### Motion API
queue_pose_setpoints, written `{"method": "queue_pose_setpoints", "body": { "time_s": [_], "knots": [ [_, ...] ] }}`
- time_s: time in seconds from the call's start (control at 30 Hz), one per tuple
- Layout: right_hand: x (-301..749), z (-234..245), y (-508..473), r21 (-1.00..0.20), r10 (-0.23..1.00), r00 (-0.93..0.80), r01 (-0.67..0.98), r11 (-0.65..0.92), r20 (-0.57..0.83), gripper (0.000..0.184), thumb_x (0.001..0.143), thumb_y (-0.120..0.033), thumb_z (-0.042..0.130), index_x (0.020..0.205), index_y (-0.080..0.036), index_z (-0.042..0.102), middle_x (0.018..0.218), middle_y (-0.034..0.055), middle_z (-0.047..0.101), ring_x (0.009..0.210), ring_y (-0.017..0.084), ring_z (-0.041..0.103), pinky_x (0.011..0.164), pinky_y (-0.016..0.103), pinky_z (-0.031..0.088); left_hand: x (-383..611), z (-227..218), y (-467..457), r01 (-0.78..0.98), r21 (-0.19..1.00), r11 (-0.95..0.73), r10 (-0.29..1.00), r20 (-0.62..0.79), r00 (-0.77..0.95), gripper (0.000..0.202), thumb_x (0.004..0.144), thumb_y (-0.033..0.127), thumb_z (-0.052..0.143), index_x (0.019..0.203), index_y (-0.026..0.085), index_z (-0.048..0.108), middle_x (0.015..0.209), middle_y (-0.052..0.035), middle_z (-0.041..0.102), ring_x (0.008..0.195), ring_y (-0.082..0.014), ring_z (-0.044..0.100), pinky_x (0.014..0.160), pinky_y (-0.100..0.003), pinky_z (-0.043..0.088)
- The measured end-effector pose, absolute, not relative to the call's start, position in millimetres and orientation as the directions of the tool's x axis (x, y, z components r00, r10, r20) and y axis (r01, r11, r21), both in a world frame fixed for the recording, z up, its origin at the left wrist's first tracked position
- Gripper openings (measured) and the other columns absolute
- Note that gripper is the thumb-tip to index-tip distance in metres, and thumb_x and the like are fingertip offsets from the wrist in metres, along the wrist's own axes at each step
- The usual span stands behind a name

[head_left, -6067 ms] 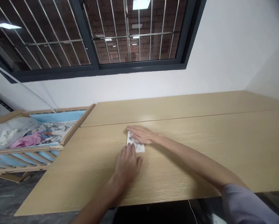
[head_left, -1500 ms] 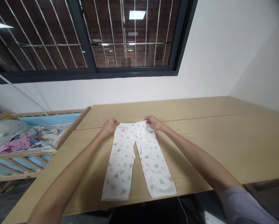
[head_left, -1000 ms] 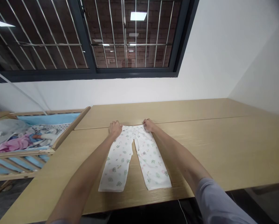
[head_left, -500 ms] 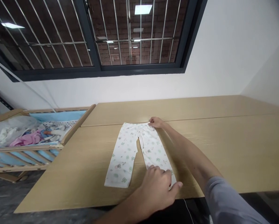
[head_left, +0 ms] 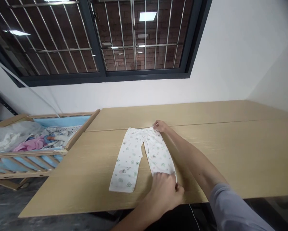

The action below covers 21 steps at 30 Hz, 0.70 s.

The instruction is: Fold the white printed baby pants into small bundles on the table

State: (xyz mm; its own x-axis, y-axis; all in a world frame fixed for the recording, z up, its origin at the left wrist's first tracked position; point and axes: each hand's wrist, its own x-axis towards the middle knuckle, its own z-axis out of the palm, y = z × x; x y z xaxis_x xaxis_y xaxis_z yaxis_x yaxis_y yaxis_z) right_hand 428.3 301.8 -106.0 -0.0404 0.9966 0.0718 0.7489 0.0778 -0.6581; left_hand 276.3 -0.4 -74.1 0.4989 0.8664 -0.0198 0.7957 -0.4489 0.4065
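Observation:
A pair of small white trousers [head_left: 126,162] with a green and grey animal print lies flat on the wooden tabletop [head_left: 218,157], waistband away from me. At the right end of the waistband, my right hand [head_left: 160,125] pinches the fabric. My left hand [head_left: 166,189] is over the hem of the right trouser leg, its fingers closed on the cloth there. That hand hides the lower end of this leg. The other leg is spread out, with its hem towards the front edge.
To the left stands a wooden cot [head_left: 28,157] with blue lining, holding a pink cloth [head_left: 30,143], other clothes and a clear plastic bag [head_left: 16,131]. Behind the table are a white wall and a barred window [head_left: 144,75]. A thin white cable [head_left: 194,215] hangs below the front edge.
My left hand has closed its thumb and fingers on the hem of the right trouser leg. The right hand stays at the waistband. The view has tilted slightly upward.

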Motion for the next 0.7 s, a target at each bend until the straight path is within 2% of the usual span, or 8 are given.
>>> {"method": "queue_pose_setpoints", "body": {
  "time_s": [0.13,0.27,0.5,0.6,0.7],
  "knots": [
    [418,-89,304,-0.697,0.996,-0.032,0.712,0.082,0.085,0.026,0.079,-0.021,0.075,0.1,-0.018,0.06,0.083,0.0016,0.071,0.071,0.014,0.064,0.06,0.02,0.044,245,-57,0,0.769,0.531,-0.356,0.92,0.056,0.387,0.028,0.088,0.03,0.045,0.062,0.022,0.053,0.057,-0.001,0.06,0.056,-0.0167,0.054,0.056,-0.032,0.027],
    [394,-69,309,-0.723,0.993,-0.027,0.683,0.101,0.113,0.029,0.077,-0.024,0.077,0.099,-0.019,0.059,0.079,-0.0004,0.069,0.069,0.013,0.063,0.06,0.02,0.044,197,-49,-5,0.771,0.602,-0.21,0.973,0.054,0.223,0.034,0.09,0.037,0.041,0.059,0.022,0.041,0.055,0.0015,0.051,0.057,-0.0154,0.049,0.058,-0.03,0.028],
    [318,-66,315,-0.732,0.987,0.02,0.673,0.103,0.158,0.03,0.078,-0.027,0.072,0.104,-0.019,0.058,0.087,0.001,0.067,0.077,0.014,0.063,0.066,0.022,0.046,111,-58,-27,0.788,0.615,0.034,0.999,-0.018,-0.03,0.046,0.089,0.057,0.034,0.062,0.023,0.048,0.058,0.0,0.054,0.058,-0.0171,0.052,0.059,-0.029,0.031],
    [284,-75,311,-0.722,0.988,0.021,0.685,0.098,0.154,0.029,0.079,-0.026,0.067,0.106,-0.021,0.057,0.094,0.0027,0.067,0.081,0.017,0.063,0.067,0.025,0.047,92,-74,-34,0.8,0.581,0.151,0.988,-0.069,-0.136,0.048,0.088,0.058,0.032,0.065,0.023,0.054,0.061,-0.0018,0.058,0.061,-0.0193,0.056,0.06,-0.03,0.034],
    [259,-83,307,-0.701,0.99,0.023,0.708,0.083,0.14,0.027,0.08,-0.025,0.064,0.106,-0.022,0.058,0.102,0.0061,0.067,0.086,0.02,0.063,0.069,0.027,0.048,86,-92,-37,0.81,0.557,0.185,0.982,-0.082,-0.168,0.047,0.091,0.055,0.032,0.068,0.023,0.057,0.065,-0.0028,0.063,0.066,-0.0205,0.061,0.062,-0.03,0.036]
  ]
}}
